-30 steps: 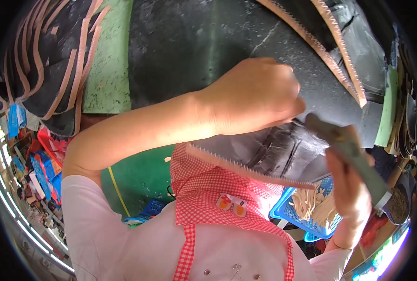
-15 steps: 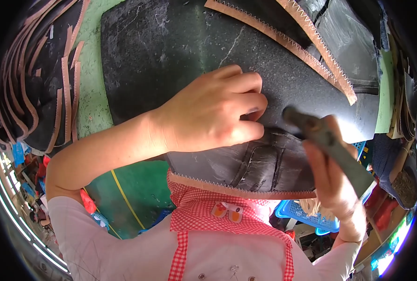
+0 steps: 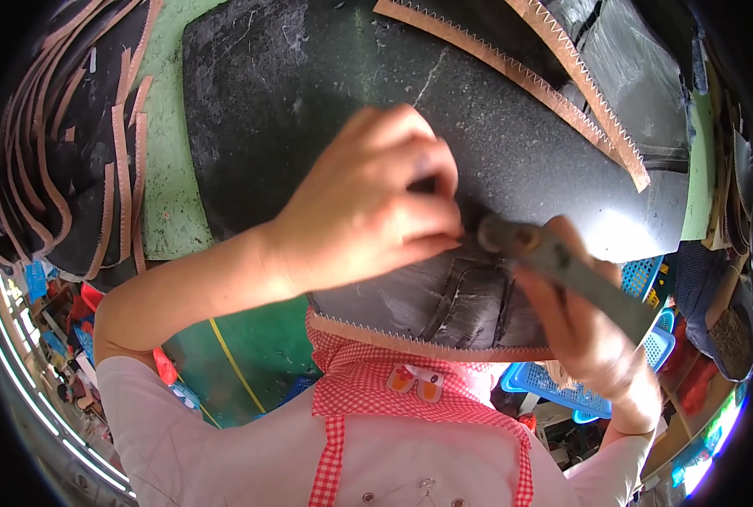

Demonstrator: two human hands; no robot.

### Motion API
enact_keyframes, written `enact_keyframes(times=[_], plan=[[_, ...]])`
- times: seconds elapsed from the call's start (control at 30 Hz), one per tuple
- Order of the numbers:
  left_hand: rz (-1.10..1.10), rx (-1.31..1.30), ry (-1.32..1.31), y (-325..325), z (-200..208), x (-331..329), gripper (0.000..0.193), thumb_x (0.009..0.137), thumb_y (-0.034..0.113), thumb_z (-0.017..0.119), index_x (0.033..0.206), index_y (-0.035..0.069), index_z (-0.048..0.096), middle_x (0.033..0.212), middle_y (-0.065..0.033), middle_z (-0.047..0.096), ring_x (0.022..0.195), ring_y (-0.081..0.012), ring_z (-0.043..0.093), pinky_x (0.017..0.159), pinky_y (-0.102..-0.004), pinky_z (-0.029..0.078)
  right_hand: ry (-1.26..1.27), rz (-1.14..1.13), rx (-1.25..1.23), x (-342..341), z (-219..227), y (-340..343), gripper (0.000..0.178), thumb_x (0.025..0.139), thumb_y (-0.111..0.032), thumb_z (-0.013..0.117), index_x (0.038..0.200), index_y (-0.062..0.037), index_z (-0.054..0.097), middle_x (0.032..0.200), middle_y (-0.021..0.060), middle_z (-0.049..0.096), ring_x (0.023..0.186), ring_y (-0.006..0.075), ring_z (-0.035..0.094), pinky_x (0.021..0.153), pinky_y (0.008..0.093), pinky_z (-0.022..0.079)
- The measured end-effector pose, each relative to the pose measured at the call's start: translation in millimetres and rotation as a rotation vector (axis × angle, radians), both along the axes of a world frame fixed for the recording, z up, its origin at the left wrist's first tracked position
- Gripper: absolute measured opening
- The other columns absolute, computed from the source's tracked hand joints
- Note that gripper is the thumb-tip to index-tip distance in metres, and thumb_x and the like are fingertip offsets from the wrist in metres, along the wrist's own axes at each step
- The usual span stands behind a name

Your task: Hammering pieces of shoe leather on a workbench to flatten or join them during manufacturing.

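Note:
In my right hand (image 3: 575, 317) is a hammer (image 3: 592, 283), its flat grey metal head pointing up and left with the wooden handle end showing in its eye. The round face of the head is beside the fingertips of my left hand (image 3: 376, 198). That hand is closed, fingers curled, low over the black work surface (image 3: 283, 118); what they pinch, if anything, is hidden. Below both hands a dark grey leather piece (image 3: 376, 304) with raised seams and a brown zigzag-stitched edge hangs toward my apron (image 3: 368, 380).
Brown strips with zigzag stitching (image 3: 512, 72) lie at the far right on dark pieces. More stitched dark pieces (image 3: 81, 186) are stacked at the left on a pale green tabletop (image 3: 167, 160). A blue plastic basket (image 3: 554, 393) sits below at the right.
The hammer and my right hand have moved left, bringing the round face close to my left fingertips. My left hand has shifted slightly left and is blurred.

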State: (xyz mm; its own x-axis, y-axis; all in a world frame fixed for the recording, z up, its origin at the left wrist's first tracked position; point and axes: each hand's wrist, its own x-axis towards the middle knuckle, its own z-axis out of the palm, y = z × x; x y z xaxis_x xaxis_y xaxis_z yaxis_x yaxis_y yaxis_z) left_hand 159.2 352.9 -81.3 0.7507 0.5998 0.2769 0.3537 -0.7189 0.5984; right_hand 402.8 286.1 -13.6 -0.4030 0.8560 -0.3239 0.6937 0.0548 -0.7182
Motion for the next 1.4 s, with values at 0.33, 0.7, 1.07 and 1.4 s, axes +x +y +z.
enact_keyframes(times=[0.33, 0.7, 1.07, 1.4], plan=[[-0.007, 0.08, 0.051, -16.8, -0.1, -14.6, 0.023, 0.064, 0.021, 0.083, 0.086, 0.018, 0.076, 0.101, 0.0037, 0.066, 0.099, -0.0219, 0.058, 0.083, -0.0401, 0.044, -0.086, 0.107, 0.083, -6.0, 6.9, 9.9, 0.007, 0.097, -0.002, 0.06, 0.103, 0.0007, 0.057, 0.077, 0.0152, 0.061, 0.062, 0.0298, 0.067, 0.054, 0.035, 0.048], [0.02, 0.097, 0.026, -23.9, 0.1, -19.2, 0.022, 0.065, 0.017, 0.084, 0.086, 0.016, 0.075, 0.097, 0.0017, 0.066, 0.099, -0.0226, 0.06, 0.085, -0.0409, 0.045, -0.056, -0.018, 0.031, -13.8, 11.9, 4.1, 0.01, 0.096, -0.004, 0.06, 0.103, 0.0028, 0.058, 0.083, 0.0163, 0.058, 0.063, 0.032, 0.062, 0.057, 0.0377, 0.047], [0.052, -0.071, 0.024, -3.5, 8.4, -34.5, 0.023, 0.065, 0.024, 0.085, 0.086, 0.019, 0.077, 0.104, 0.0004, 0.062, 0.106, -0.0282, 0.055, 0.093, -0.0443, 0.042, -0.049, 0.133, -0.068, -23.9, 3.0, 2.8, 0.014, 0.095, -0.004, 0.061, 0.108, 0.0019, 0.057, 0.085, 0.0175, 0.058, 0.064, 0.0348, 0.064, 0.055, 0.0389, 0.047], [-0.1, -0.084, 0.091, 4.7, 12.7, -41.6, 0.02, 0.065, 0.022, 0.085, 0.083, 0.02, 0.076, 0.089, 0.0072, 0.066, 0.09, -0.0172, 0.059, 0.084, -0.0373, 0.044, -0.121, 0.166, 0.082, -39.4, 9.8, 15.1, 0.024, 0.085, -0.002, 0.064, 0.108, -0.002, 0.057, 0.075, 0.0151, 0.06, 0.061, 0.0354, 0.068, 0.05, 0.0435, 0.055]])
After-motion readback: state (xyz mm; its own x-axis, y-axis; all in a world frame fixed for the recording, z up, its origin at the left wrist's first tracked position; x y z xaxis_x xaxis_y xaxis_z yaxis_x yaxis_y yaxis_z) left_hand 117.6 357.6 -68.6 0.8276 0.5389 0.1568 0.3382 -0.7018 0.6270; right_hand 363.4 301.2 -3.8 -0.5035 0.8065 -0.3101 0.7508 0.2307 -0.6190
